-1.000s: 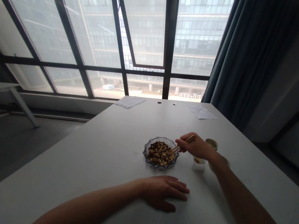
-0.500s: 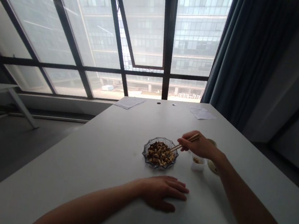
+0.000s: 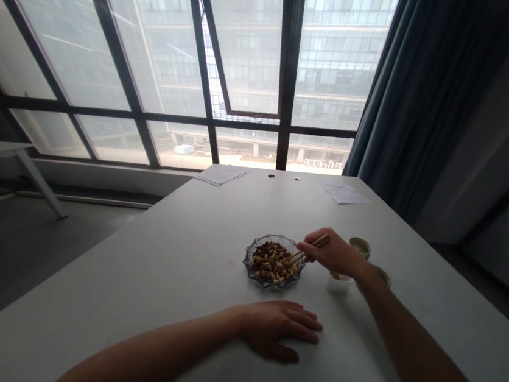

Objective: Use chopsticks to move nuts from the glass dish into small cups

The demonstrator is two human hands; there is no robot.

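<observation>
My right hand is closed on a pair of wooden chopsticks. Their tips reach into the right side of a scalloped glass bowl, among the brown and tan nuts it holds. Whether the tips grip a nut I cannot tell. My left hand lies flat on the white table in front of the bowl, fingers stretched out and holding nothing. Just right of the bowl, a small white container is partly hidden by my right hand; a little of its brown contents shows.
Two greenish bowls, one farther back and one partly behind my forearm, stand to the right on the white table. Papers lie at the far left and far right. Beyond are windows and a blue curtain.
My right hand has shifted a little left with the chopsticks, bringing the tips further into the nuts. More of the greenish bowls shows. My left hand has stayed in place.
</observation>
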